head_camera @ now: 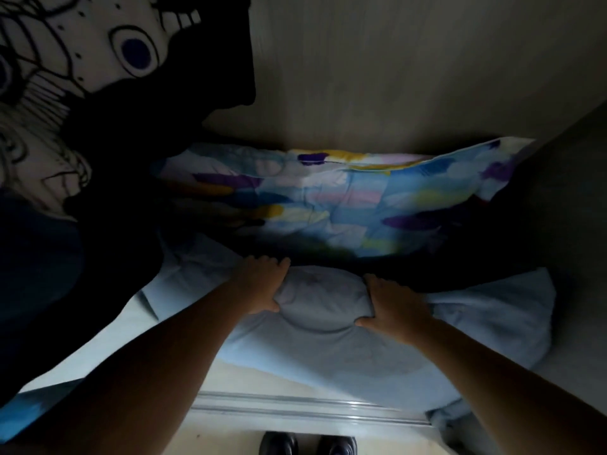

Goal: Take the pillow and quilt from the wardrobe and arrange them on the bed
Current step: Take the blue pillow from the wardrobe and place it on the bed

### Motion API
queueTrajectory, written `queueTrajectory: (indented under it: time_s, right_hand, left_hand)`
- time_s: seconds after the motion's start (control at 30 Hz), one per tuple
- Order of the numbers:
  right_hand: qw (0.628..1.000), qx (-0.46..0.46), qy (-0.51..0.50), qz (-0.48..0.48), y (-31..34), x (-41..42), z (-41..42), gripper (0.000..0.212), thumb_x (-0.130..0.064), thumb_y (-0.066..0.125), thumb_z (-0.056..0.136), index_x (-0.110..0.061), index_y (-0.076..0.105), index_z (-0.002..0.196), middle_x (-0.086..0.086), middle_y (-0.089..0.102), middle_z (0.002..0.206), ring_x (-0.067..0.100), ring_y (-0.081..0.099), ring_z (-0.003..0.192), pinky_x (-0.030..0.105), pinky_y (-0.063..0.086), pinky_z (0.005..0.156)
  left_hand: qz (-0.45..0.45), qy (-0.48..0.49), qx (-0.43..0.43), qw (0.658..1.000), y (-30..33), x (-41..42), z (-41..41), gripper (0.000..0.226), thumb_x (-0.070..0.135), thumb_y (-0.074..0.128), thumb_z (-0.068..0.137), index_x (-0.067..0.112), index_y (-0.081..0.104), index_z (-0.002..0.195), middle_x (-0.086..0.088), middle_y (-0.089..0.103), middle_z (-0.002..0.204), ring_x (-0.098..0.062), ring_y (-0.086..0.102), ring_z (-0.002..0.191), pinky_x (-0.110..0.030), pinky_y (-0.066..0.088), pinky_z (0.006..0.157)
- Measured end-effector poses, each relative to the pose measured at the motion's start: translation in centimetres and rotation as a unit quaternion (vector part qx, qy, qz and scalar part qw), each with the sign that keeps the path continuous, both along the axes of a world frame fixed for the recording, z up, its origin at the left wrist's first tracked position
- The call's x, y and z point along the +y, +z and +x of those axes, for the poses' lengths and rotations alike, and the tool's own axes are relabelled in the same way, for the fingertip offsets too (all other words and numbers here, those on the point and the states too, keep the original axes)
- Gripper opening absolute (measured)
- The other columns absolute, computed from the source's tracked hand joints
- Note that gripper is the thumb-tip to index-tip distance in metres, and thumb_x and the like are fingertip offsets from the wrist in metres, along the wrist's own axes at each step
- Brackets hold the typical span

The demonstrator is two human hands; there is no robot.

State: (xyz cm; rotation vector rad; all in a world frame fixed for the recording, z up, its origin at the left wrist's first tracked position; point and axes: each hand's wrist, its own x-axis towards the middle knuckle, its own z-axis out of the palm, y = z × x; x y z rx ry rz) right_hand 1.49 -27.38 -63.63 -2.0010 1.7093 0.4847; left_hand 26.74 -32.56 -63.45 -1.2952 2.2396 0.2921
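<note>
A pale blue pillow (328,349) lies at the front of the wardrobe floor, its middle bunched into a bulge. My left hand (259,284) grips the left side of that bulge and my right hand (391,307) grips the right side. Behind it, against the wardrobe's back wall, a folded quilt (328,198) with blue, purple, yellow and pink patches lies flat. A dark shadow hides the gap between pillow and quilt.
Hanging clothes fill the left: a white garment with black drawings and blue circles (82,60) and dark garments (115,175). The wardrobe's sliding-door rail (295,405) runs along the bottom, with my dark shoes (308,444) below it. A wardrobe side wall (574,192) stands at right.
</note>
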Motion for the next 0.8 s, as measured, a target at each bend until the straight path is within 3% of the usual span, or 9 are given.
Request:
queueTrajectory:
  time_s: [0.13, 0.33, 0.47, 0.6, 0.67, 0.8]
  right_hand:
    - [0.999, -0.023, -0.016, 0.042, 1.6, 3.4, 1.3, 0.059, -0.052, 0.061, 0.084, -0.016, 0.054, 0.130, 0.009, 0.062, 0.128, 0.027, 0.058, 0.119, 0.033, 0.046, 0.095]
    - [0.997, -0.017, -0.061, 0.047, 7.9, 7.3, 1.7, 0.051, -0.050, 0.059, 0.087, -0.013, 0.063, 0.121, 0.013, 0.068, 0.119, 0.029, 0.063, 0.113, 0.035, 0.049, 0.092]
    - [0.994, -0.015, -0.103, 0.028, 14.1, 9.3, 1.6, 0.054, -0.055, 0.055, 0.087, -0.015, 0.062, 0.123, 0.011, 0.066, 0.123, 0.029, 0.061, 0.116, 0.034, 0.048, 0.094]
    - [0.987, -0.017, -0.157, 0.017, 20.2, 12.4, 2.3, 0.056, -0.056, 0.056, 0.086, -0.012, 0.064, 0.119, 0.012, 0.066, 0.123, 0.030, 0.060, 0.116, 0.035, 0.048, 0.094]
    - [0.980, -0.012, -0.196, 0.010, 22.8, 14.8, 2.9, 0.057, -0.057, 0.058, 0.084, -0.012, 0.064, 0.118, 0.013, 0.066, 0.122, 0.031, 0.061, 0.115, 0.036, 0.048, 0.093]
    - [0.966, 0.008, -0.257, -0.023, 27.5, 21.1, 5.4, 0.049, -0.054, 0.063, 0.080, -0.017, 0.067, 0.112, 0.012, 0.069, 0.115, 0.032, 0.064, 0.106, 0.034, 0.052, 0.084]
  left_hand:
    - [-0.005, -0.007, -0.013, 1.000, 1.9, 3.3, 0.8, 0.046, 0.044, 0.064, 0.079, 0.015, 0.057, 0.114, -0.007, 0.066, 0.117, -0.027, 0.061, 0.109, -0.035, 0.042, 0.091]
    - [-0.018, -0.030, -0.025, 0.999, 8.7, 6.4, 0.6, 0.036, 0.035, 0.056, 0.085, 0.013, 0.065, 0.111, -0.010, 0.070, 0.112, -0.028, 0.063, 0.108, -0.031, 0.043, 0.092]
    - [-0.071, -0.081, 0.085, 0.990, 15.8, 7.1, 0.6, 0.027, 0.028, 0.077, 0.067, 0.010, 0.074, 0.087, -0.011, 0.075, 0.091, -0.026, 0.071, 0.090, -0.029, 0.052, 0.082]
    - [-0.039, -0.087, 0.022, 0.995, 20.9, 7.7, 0.1, 0.036, 0.042, 0.064, 0.082, 0.018, 0.066, 0.109, -0.007, 0.068, 0.116, -0.027, 0.060, 0.113, -0.033, 0.041, 0.100]
    - [-0.027, -0.108, 0.025, 0.993, 22.9, 8.4, -0.2, 0.036, 0.042, 0.062, 0.084, 0.021, 0.064, 0.113, -0.007, 0.067, 0.119, -0.028, 0.060, 0.113, -0.031, 0.042, 0.095]
    - [-0.040, -0.172, 0.065, 0.982, 26.8, 11.9, 0.8, 0.030, 0.040, 0.063, 0.082, 0.017, 0.065, 0.101, -0.011, 0.067, 0.108, -0.034, 0.060, 0.102, -0.035, 0.048, 0.089]
